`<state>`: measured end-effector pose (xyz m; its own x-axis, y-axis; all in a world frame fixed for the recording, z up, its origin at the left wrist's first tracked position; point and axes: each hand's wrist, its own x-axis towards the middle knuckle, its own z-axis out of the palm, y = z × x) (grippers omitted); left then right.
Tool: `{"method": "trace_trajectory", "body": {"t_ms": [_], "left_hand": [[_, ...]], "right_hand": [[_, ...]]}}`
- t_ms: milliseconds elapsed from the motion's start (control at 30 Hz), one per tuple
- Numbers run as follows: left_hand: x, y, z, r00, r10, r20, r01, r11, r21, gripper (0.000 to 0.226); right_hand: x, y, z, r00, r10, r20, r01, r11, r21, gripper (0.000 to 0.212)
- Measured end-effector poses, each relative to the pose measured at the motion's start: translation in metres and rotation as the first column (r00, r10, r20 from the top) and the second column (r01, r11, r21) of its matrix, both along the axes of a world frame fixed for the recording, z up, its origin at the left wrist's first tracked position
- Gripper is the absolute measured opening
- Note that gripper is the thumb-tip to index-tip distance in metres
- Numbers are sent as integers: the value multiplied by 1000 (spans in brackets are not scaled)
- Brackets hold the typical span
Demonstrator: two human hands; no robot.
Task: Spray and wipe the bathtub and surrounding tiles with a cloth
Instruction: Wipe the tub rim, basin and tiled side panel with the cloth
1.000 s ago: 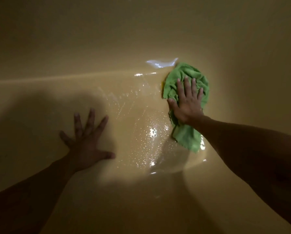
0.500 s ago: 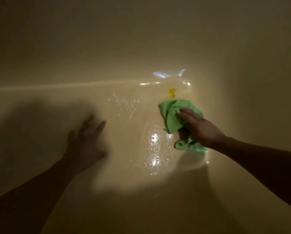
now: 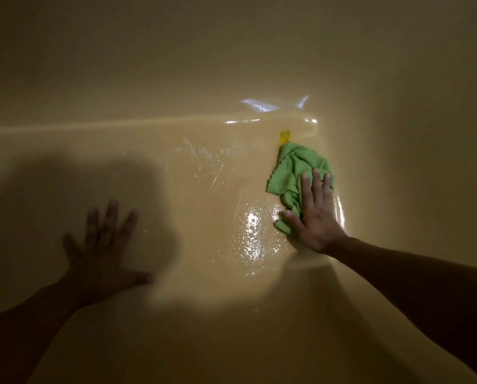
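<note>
A crumpled green cloth (image 3: 295, 169) lies on the wet, beige floor of the bathtub (image 3: 209, 195), right of centre. My right hand (image 3: 313, 217) presses flat on the cloth's near part, fingers straight and pointing away from me. My left hand (image 3: 104, 245) rests flat on the tub floor in shadow at the left, fingers spread, holding nothing. Water beads glisten between the two hands.
A small yellow object (image 3: 285, 136) sits on the tub floor just beyond the cloth. The tub wall (image 3: 231, 51) rises behind, and a curved wall closes in on the right. A lit patch surrounds the cloth; the rest is dim.
My right hand drew the cloth back toward me, then flattened on it and pushed it away again. The yellow object came into view. My left hand stayed braced on the floor.
</note>
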<state>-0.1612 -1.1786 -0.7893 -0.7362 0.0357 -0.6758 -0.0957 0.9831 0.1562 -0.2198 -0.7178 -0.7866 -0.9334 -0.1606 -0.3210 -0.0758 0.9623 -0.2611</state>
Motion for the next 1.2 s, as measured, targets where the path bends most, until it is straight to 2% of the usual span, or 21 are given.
{"method": "trace_trajectory", "body": {"t_ms": [133,300,367,467,533,600,667,733,833,867,933,1000,1033,1100,1200], "left_hand": [[2,-3,1,1000,24,4,-24,999,42,143],[-2,-8,10,998,18,67,-23,996,82,147],[-4,-12,13,995,14,95,-23,996,87,150],[-3,-16,12,998,8,67,-16,994,109,147],[-3,-22,12,999,-9,46,3,993,117,146],[-2,-31,13,999,-27,24,25,993,113,144],[-1,-44,14,999,-35,-4,35,993,112,144],[1,-57,16,999,2,-33,1,996,92,146],[1,-70,22,993,115,11,-115,993,17,148],[1,-73,23,990,138,40,-139,990,6,148],[0,-77,25,986,138,92,-139,990,2,147],[-1,-77,24,983,131,130,-134,991,10,147],[-1,-77,23,980,137,146,-141,990,17,147],[-1,-76,22,975,149,163,-155,988,27,149],[0,-75,19,971,166,170,-176,983,48,150]], "right_hand": [[9,-47,-12,997,43,-60,-45,999,-26,92],[18,-129,-14,998,33,-54,-38,994,-101,89],[17,-170,-18,998,9,-69,-18,991,-131,85],[5,-215,-15,992,-110,-55,99,980,-173,80],[-7,-229,-4,979,-204,11,198,933,-302,72],[-19,-229,11,940,-337,50,320,827,-461,62],[-32,-218,30,886,-464,8,387,729,-564,59],[-47,-198,47,849,-520,-97,366,710,-601,56],[-75,-163,65,827,-529,-189,353,752,-557,55],[-85,-153,64,835,-529,-152,378,752,-541,56],[-100,-143,56,866,-499,19,441,746,-499,62],[-111,-149,42,895,-421,147,443,802,-400,70],[-115,-156,33,910,-385,155,415,843,-343,72],[-119,-176,20,944,-323,71,330,908,-257,74],[-118,-208,4,972,-219,-86,194,953,-231,79]]}}
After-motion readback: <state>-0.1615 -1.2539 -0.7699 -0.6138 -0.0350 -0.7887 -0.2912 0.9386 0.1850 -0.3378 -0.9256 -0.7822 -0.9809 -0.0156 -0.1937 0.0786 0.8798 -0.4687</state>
